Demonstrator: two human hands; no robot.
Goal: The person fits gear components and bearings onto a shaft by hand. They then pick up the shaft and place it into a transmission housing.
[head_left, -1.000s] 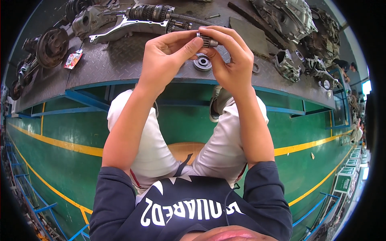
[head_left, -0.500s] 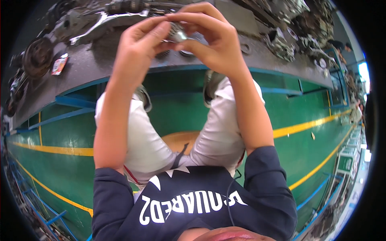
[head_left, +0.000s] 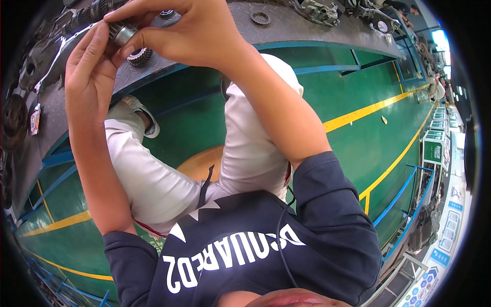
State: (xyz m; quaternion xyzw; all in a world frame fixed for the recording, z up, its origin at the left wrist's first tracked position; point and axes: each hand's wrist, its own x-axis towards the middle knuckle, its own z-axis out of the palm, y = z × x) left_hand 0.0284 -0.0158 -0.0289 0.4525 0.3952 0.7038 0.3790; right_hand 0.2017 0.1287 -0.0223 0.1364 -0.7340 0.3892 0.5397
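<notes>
A small toothed metal gear with a smooth shiny collar (head_left: 121, 36) is held up over the bench's near edge. My left hand (head_left: 93, 64) pinches it from the left with closed fingers. From the right, my right hand (head_left: 186, 35) grips the same gear between thumb and fingers, which partly cover it. Just below the hands, another toothed gear (head_left: 139, 57) lies on the bench. A dark shaft with gears on it (head_left: 89, 16) lies beyond my left hand.
The dark metal bench (head_left: 217, 42) has a blue frame. A thin toothed ring (head_left: 260, 19) and a metal casting (head_left: 318, 12) rest on it to the right. A round rusty part (head_left: 14, 123) and a small colourful packet (head_left: 35, 120) are at the far left.
Both hands, still holding the gear, now appear farther left and slightly higher in the picture. The bench and floor have shifted with the view, and the toothed ring shows more plainly.
</notes>
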